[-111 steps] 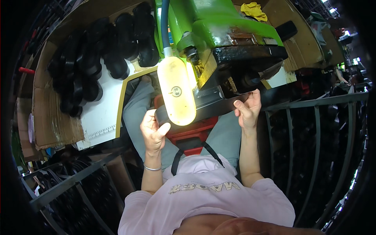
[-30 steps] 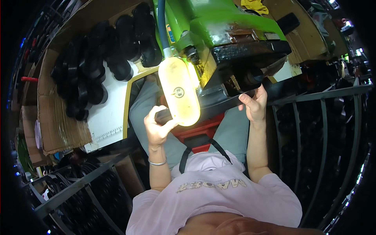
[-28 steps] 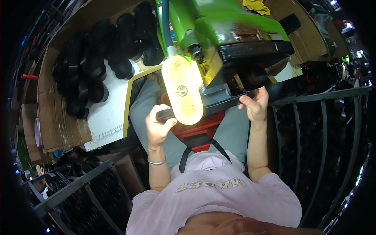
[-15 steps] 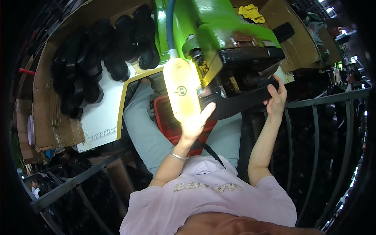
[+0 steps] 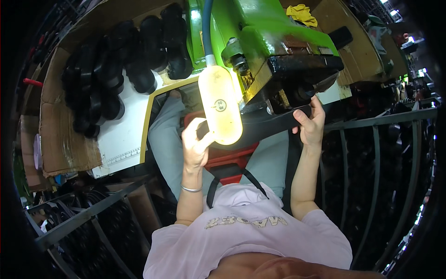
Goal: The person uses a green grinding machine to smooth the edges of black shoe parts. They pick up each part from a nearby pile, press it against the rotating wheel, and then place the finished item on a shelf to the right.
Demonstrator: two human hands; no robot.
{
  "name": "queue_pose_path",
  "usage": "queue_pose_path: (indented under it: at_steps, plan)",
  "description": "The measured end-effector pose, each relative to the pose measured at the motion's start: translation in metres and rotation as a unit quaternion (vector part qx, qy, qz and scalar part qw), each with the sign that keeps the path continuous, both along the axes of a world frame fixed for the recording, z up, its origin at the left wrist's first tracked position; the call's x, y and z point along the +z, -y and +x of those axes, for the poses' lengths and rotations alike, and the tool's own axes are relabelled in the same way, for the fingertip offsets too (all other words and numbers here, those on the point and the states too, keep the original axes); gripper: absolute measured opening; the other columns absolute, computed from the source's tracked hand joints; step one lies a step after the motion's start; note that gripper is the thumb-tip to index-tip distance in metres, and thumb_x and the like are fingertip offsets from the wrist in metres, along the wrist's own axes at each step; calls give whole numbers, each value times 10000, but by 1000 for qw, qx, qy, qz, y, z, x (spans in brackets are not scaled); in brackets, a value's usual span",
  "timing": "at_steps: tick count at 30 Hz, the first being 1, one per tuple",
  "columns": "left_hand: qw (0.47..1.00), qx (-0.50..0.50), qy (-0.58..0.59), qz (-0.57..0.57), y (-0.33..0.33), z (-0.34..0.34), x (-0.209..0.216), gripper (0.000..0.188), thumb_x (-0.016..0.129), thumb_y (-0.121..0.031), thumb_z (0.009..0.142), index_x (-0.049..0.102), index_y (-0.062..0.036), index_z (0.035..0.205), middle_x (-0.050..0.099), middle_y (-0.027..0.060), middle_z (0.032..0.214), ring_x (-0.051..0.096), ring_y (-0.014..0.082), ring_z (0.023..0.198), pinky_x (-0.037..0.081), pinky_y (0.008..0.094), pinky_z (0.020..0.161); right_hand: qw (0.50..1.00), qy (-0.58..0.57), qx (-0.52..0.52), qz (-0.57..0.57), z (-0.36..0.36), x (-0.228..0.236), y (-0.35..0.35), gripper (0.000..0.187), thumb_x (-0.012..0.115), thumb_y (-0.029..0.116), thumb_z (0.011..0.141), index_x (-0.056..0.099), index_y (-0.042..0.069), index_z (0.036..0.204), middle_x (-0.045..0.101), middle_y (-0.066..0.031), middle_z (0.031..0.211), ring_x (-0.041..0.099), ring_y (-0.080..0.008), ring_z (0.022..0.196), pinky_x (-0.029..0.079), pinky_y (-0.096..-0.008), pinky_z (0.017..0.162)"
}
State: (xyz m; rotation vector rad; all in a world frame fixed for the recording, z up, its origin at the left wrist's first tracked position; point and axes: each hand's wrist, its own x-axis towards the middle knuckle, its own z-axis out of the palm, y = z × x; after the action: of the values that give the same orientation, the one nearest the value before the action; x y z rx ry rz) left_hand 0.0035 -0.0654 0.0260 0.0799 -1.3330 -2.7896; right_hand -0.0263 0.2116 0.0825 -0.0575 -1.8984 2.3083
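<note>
A long black piece that looks like a shoe sole (image 5: 267, 128) lies level under the head of a green machine (image 5: 297, 39). My right hand (image 5: 310, 124) grips its right end, thumb on the near side and fingers curled round the far side. My left hand (image 5: 195, 145) is closed at its left end, thumb and fingers together. A glowing yellow lamp (image 5: 220, 109) on a blue flexible stem hangs over the piece and hides part of it next to my left hand. The machine's dark working parts (image 5: 283, 98) sit right against the sole's far edge.
Many black soles or shoes (image 5: 141, 76) stand on a white board (image 5: 121, 132) in a cardboard box (image 5: 69, 153) at left. Below my hands is a red bin (image 5: 227, 158). Metal rails (image 5: 376, 122) flank me, and a yellow cloth (image 5: 302, 15) lies far right.
My left hand has moved left, out from under the lamp, and now closes at the sole's left end. My right hand and the sole have shifted slightly left.
</note>
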Motion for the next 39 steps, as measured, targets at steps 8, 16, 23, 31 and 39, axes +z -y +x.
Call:
queue_pose_path:
  at_steps: [8, 16, 23, 31, 39]
  plan:
    - [983, 9, -35, -180, 47, 7, -8, 303, 747, 31, 742, 598, 18, 1005, 630, 46, 873, 611, 126, 851, 487, 250, 760, 996, -57, 64, 16, 5, -7, 31, 626, 884, 109, 664, 510, -21, 1149, 624, -72, 946, 614, -115, 754, 525, -222, 611]
    - [785, 111, -213, -571, 2, -5, 12, 354, 859, -130, 636, 638, -18, 888, 621, 91, 813, 588, 255, 736, 465, 360, 727, 995, -93, 33, 19, 9, -31, 9, 646, 870, 102, 689, 475, -18, 1185, 587, -87, 1010, 595, -128, 842, 528, -242, 695]
    - [847, 44, -207, -487, 8, -23, 9, 410, 880, -23, 639, 630, -7, 963, 636, 34, 842, 617, 134, 752, 519, 266, 712, 997, -71, 16, -37, 11, -26, 6, 655, 770, -15, 740, 425, -21, 1297, 536, -153, 1143, 614, -195, 914, 593, -284, 649]
    - [864, 35, -151, -480, 69, -17, 23, 305, 844, -31, 560, 621, -13, 766, 592, 69, 699, 568, 181, 639, 443, 287, 607, 992, -102, 65, 41, 17, -34, 59, 645, 823, -26, 680, 469, 1, 1219, 583, -93, 1109, 577, -162, 998, 487, -294, 865]
    - [935, 6, -27, -353, 58, 16, -7, 284, 841, 13, 618, 613, 7, 788, 582, 10, 729, 548, 65, 665, 442, 213, 593, 994, -92, 59, -4, 23, -30, 71, 637, 818, -4, 706, 446, -2, 1224, 588, -106, 1101, 585, -168, 980, 482, -297, 874]
